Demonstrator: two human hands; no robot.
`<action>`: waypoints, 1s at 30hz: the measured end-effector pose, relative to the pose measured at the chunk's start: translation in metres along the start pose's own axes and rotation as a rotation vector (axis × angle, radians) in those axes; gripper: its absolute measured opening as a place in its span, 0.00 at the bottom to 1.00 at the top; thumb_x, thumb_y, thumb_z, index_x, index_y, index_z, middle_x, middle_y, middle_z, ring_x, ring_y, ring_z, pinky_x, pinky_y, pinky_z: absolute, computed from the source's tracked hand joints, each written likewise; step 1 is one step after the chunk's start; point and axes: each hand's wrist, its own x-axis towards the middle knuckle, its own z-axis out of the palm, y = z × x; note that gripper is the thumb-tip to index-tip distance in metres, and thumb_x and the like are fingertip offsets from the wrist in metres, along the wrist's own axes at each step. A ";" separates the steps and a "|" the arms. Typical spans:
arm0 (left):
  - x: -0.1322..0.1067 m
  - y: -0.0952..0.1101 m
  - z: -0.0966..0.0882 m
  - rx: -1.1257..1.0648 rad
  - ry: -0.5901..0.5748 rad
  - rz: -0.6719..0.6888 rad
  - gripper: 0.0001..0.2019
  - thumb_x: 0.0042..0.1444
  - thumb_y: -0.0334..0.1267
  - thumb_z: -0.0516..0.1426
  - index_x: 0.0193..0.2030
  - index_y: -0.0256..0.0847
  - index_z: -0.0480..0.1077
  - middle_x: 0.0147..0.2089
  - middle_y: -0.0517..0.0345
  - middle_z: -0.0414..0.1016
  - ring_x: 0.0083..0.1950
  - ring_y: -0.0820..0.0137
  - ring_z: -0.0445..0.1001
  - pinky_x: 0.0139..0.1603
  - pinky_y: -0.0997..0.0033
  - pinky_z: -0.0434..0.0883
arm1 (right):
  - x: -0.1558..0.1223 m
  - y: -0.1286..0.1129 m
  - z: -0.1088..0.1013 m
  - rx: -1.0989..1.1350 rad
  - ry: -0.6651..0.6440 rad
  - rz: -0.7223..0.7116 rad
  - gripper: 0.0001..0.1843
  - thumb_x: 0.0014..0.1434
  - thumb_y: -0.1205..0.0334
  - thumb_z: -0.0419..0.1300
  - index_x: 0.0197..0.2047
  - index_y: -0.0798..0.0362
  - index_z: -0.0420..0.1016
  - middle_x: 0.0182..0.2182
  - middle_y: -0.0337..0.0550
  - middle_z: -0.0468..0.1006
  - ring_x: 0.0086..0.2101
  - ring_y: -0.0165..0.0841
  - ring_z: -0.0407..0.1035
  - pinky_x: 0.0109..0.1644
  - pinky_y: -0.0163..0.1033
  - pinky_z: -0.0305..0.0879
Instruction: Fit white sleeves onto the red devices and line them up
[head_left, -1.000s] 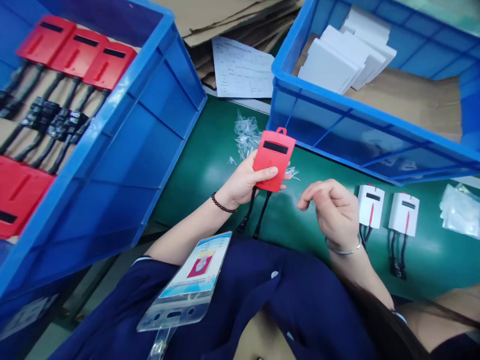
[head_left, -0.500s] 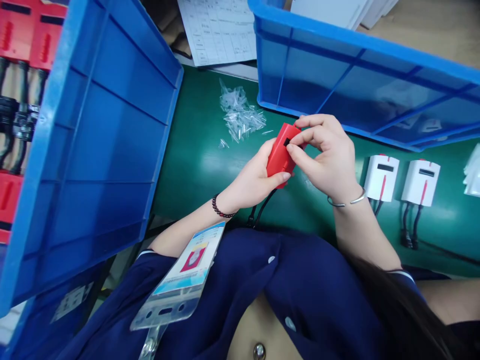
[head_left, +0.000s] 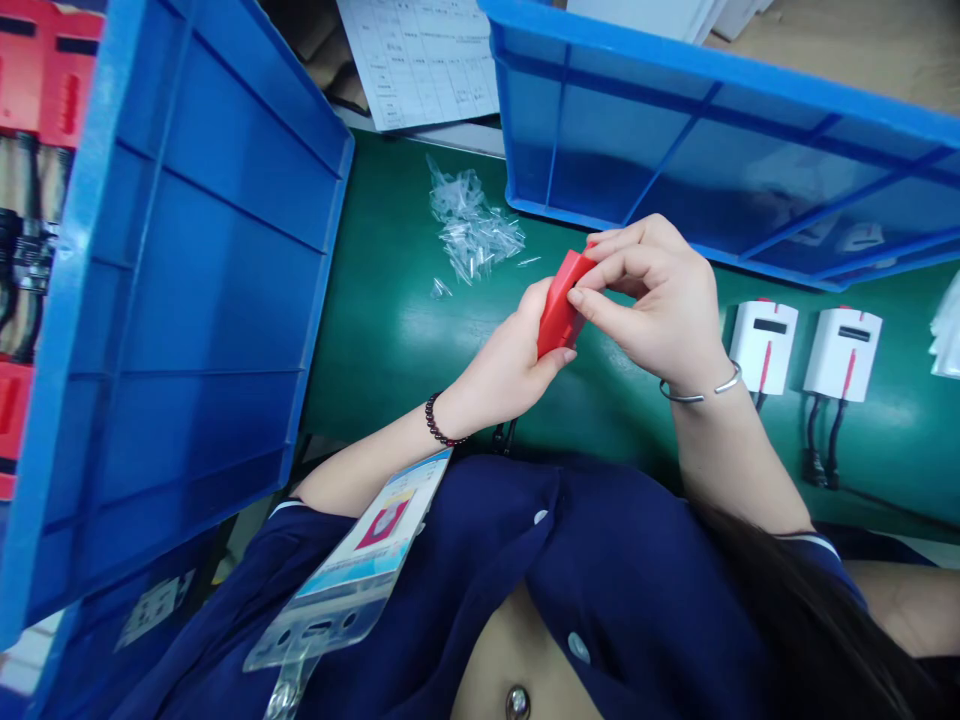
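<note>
Two devices [head_left: 765,345] [head_left: 844,352] lie on the table [head_left: 390,350], right of the hands [head_left: 510,365] [head_left: 652,310].

Your forearms [head_left: 379,460] point inward. Your left hand [head_left: 504,368] is curled in a grip, and near it your right hand [head_left: 664,300] arches, with its fingers [head_left: 624,265] bent and its thumb [head_left: 609,317] close to them.

Smooth plastic case [head_left: 556,312], glossy tabletop [head_left: 386,300]

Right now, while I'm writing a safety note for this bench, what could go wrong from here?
The tilted red case might slip if the left hand loosens its grip. The right hand looks close to a white unit, so its wrist could nudge it. The loose clear pieces might scatter if brushed.
</note>
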 end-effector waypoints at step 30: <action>0.006 -0.039 -0.022 0.040 0.030 0.141 0.35 0.54 0.51 0.67 0.65 0.47 0.61 0.59 0.45 0.73 0.57 0.50 0.77 0.55 0.49 0.77 | -0.008 0.026 0.033 0.165 0.340 0.061 0.11 0.65 0.57 0.59 0.43 0.46 0.57 0.33 0.34 0.72 0.34 0.30 0.73 0.43 0.43 0.72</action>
